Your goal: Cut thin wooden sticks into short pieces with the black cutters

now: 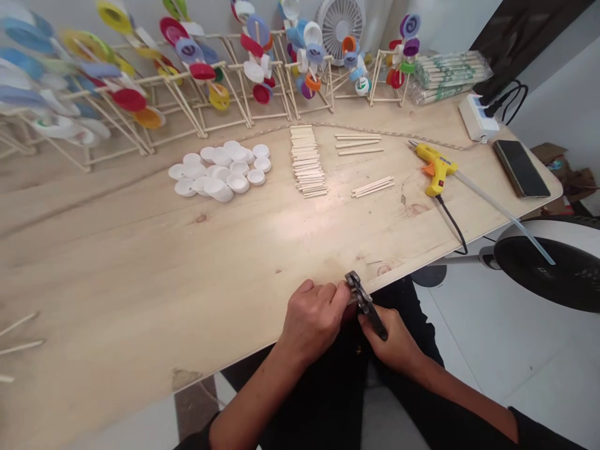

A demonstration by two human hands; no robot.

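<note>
At the table's front edge my right hand (396, 340) is wrapped round dark-handled pliers (370, 309), their metal head pointing up and away from me. My left hand (319, 315) is closed right beside the metal head, its fingertips at the jaws. A small pale bit shows between the fingers and the jaws, but what it is I cannot make out. Beyond the hands lie a row of short wooden sticks (307, 162), small groups of sticks (372, 187) and a cluster of white bottle caps (218, 169).
A yellow glue gun (435, 167) with a long glue stick lies at right, near a phone (520, 167) and a power strip (479, 117). Stick frames with coloured caps (262, 62), a small fan (341, 28) and bagged sticks (450, 75) line the back. Loose sticks (21, 347) lie far left.
</note>
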